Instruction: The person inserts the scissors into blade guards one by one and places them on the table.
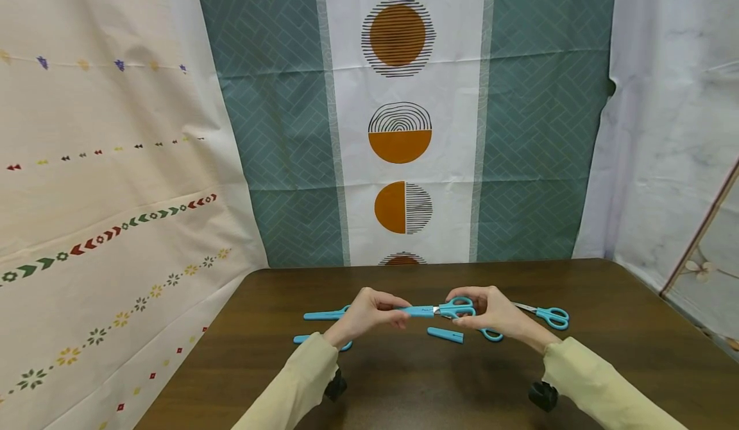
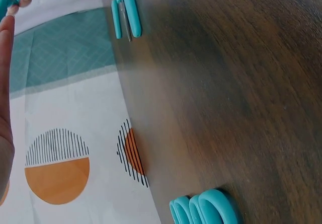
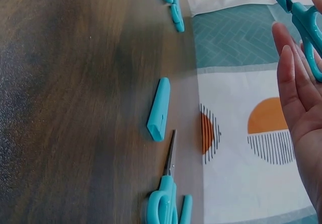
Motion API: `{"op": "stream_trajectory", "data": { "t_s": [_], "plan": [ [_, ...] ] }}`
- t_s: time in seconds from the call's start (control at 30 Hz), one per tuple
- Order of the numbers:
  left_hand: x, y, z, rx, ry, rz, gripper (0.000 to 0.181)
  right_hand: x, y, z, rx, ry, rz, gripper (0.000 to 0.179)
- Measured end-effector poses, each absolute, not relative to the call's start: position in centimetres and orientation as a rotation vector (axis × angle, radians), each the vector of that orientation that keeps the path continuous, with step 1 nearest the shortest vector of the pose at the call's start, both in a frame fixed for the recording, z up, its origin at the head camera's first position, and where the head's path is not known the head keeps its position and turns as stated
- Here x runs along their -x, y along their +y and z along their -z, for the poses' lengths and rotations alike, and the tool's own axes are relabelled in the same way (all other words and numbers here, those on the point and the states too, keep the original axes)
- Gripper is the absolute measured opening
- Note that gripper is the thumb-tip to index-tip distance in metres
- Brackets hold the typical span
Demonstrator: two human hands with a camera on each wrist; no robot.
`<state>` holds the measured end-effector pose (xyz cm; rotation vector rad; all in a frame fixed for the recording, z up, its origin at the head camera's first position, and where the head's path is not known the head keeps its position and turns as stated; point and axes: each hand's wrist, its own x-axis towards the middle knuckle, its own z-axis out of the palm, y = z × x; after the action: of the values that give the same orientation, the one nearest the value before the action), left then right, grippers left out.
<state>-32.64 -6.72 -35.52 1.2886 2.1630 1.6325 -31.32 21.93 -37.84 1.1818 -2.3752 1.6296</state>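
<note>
Above the table, both hands hold one pair of scissors [image 1: 460, 308] level, its turquoise handles to the right. My left hand [image 1: 368, 314] pinches the turquoise blade cover [image 1: 418, 312] between thumb and fingers. At the handle loops is my right hand [image 1: 492, 312], gripping them with thumb and fingertips. A short strip of bare metal shows between cover and handles in the head view; the rest of the blades is hidden inside the cover. From the right wrist, the right palm [image 3: 304, 113] shows beside the handles [image 3: 308, 27].
A loose turquoise cover [image 1: 445, 335] lies on the brown table [image 1: 398, 385] below the hands. Uncovered scissors [image 1: 553, 318] lie at the right; another handle loop [image 1: 491, 335] shows under the right hand. Covered scissors [image 1: 323, 316] and another turquoise piece [image 1: 301, 339] lie left. Curtains hang behind.
</note>
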Motion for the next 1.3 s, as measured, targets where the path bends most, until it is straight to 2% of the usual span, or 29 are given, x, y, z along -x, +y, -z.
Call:
{"op": "stream_trajectory", "data": {
  "t_s": [0.67, 0.97, 1.3],
  "plan": [
    [34.6, -6.6, 37.5, -1.295, 2.156, -1.662, 0.018, 31.3, 21.2, 38.2, -1.184, -2.340, -1.601, 0.033],
    [32.9, -6.6, 35.7, -1.290, 2.131, -1.654, 0.018, 31.4, 20.8, 38.2, -1.226, -2.328, -1.590, 0.030],
    [34.9, -6.6, 37.6, -1.302, 2.171, -1.645, 0.020, 31.6, 20.8, 38.3, -1.208, -2.356, -1.564, 0.030]
  ]
}}
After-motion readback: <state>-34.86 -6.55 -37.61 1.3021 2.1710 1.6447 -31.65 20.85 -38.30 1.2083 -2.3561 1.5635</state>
